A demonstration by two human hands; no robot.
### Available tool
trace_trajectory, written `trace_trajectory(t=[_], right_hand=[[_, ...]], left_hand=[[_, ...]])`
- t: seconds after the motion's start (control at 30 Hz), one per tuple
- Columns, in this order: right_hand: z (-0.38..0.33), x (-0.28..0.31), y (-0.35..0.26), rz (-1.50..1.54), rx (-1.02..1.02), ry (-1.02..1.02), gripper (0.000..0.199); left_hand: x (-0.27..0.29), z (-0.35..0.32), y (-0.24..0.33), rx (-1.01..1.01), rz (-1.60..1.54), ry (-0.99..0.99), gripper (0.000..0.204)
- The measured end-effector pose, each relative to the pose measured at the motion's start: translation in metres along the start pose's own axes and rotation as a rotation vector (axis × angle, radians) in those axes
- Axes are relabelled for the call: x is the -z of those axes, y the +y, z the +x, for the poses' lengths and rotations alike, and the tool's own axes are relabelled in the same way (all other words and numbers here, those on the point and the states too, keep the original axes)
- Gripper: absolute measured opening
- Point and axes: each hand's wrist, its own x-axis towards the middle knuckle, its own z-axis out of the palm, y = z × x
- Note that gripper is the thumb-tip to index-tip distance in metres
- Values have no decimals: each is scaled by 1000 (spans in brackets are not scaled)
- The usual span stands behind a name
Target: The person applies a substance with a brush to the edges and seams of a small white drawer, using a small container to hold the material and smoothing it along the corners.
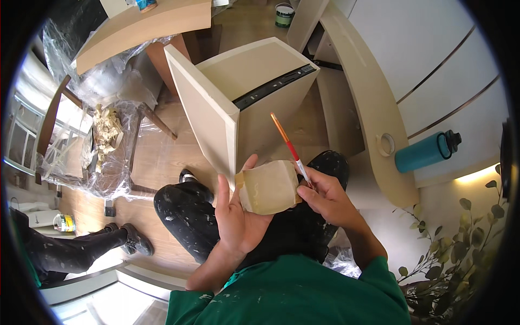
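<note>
Left hand: your left hand (238,230) is spread wide, palm up, with the thumb sticking up. It does not squeeze; the box rests on it.
Right hand: your right hand (325,196) is bent closed around the low end of the stick, and its fingers are at the box's right side.
Box: the tan box (268,189) is over your lap, between your two hands. It has four sides and round corners.
Stick: the thin stick (290,145) leans up and to the left. It is orange on top, then red, then white. Your fingers hide its low tip.
Drawer: a big cream drawer (201,100) is on the floor in front of you, with a black rail (275,86) on it.
Counter: on the long tan counter (368,70) to your right are a tape roll (391,144) and a blue bottle (421,153).
Plant: a leafy plant (465,254) is low on your right.
Chair: to your left, a brown chair (51,122) has clear plastic (116,176) over it and crumpled paper (107,129) on its seat.
Other person: a dark leg (76,252) and a shoe (138,240) show at the far left.
</note>
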Motion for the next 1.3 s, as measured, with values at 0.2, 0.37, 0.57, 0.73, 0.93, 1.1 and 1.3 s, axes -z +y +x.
trace_trajectory(t=[0.2,0.37,0.57,0.73,0.93,1.1,1.3], right_hand=[[5,10,-9,-448,97,174,62],[7,44,-43,-284,700,540,58],[-17,55,-66,-210,812,440,83],[-13,39,-58,-224,514,375,29],[-9,33,-46,-240,342,302,13],[-4,29,-51,-296,242,364,19],[-4,31,-59,-332,230,366,20]], left_hand=[[2,9,8,76,-9,-4,75],[10,19,7,146,-90,-12,83],[21,31,5,202,-45,-8,86],[20,46,3,288,-26,33,85],[15,57,7,400,-3,-26,83],[-7,78,14,489,102,-129,82],[-15,88,23,506,135,-145,80]])
